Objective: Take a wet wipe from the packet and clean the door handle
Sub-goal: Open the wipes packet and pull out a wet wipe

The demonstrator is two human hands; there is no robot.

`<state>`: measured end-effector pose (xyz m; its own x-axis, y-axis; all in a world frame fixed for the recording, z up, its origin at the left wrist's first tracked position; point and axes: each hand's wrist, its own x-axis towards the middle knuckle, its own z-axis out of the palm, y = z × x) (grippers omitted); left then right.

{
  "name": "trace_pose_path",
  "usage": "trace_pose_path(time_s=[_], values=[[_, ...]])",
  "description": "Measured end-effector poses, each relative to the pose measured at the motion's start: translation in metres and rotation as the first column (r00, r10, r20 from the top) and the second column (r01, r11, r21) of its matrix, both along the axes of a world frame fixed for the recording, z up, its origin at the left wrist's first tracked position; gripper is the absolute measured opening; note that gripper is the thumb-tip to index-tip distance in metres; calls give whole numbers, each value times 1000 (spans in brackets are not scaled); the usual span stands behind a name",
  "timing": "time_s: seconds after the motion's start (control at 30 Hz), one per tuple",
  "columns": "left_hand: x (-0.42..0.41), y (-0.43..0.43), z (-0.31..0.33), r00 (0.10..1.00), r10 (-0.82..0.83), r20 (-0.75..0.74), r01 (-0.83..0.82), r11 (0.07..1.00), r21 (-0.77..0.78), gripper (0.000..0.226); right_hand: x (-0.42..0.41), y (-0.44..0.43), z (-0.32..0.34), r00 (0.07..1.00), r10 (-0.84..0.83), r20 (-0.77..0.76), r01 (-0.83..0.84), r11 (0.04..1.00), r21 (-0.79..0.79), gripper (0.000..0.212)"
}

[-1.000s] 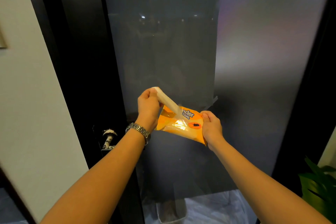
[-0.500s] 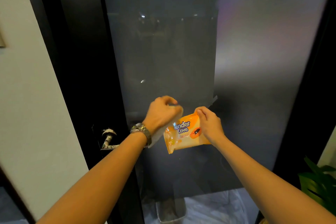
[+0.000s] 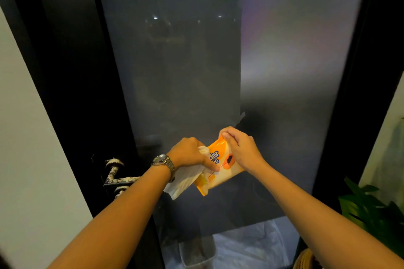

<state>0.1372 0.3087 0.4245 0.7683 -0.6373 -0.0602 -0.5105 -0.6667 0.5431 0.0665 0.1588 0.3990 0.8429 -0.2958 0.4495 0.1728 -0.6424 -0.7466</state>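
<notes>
My right hand grips the top edge of an orange wet-wipe packet, held upright in front of a dark glass door. My left hand, with a metal watch on the wrist, holds a white wet wipe that hangs down below the palm. Its thumb presses on the packet's front by the flap. The door handle, a lever spattered with white, sits on the black door frame to the left, below and apart from my left hand.
A white wall runs along the left. The frosted glass panel fills the middle and right. A green plant stands at the lower right, with a woven basket edge beside it. Pale sheeting lies behind the glass at floor level.
The wipe has come fully out of the packet and now hangs from my left hand. That hand dropped lower and pressed its thumb on the packet's front; the packet turned more upright.
</notes>
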Motion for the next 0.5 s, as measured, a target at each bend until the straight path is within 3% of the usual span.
trace_pose_path(time_s=[0.2, 0.37, 0.47, 0.5], values=[[5, -9, -5, 999, -37, -13, 38, 995, 97, 44, -8, -14, -9, 998, -53, -17, 53, 998, 18, 26], [2, -23, -6, 996, -88, -12, 88, 993, 83, 42, -17, -25, -12, 995, -94, -37, 96, 994, 57, 22], [-1, -31, -8, 993, -111, -39, 112, 994, 14, 37, -26, -36, -10, 987, -160, -4, 155, 948, 279, 13], [-1, -33, -11, 993, -105, -60, 104, 994, -20, 34, -29, -39, -10, 985, -171, -27, 168, 907, 387, 20]])
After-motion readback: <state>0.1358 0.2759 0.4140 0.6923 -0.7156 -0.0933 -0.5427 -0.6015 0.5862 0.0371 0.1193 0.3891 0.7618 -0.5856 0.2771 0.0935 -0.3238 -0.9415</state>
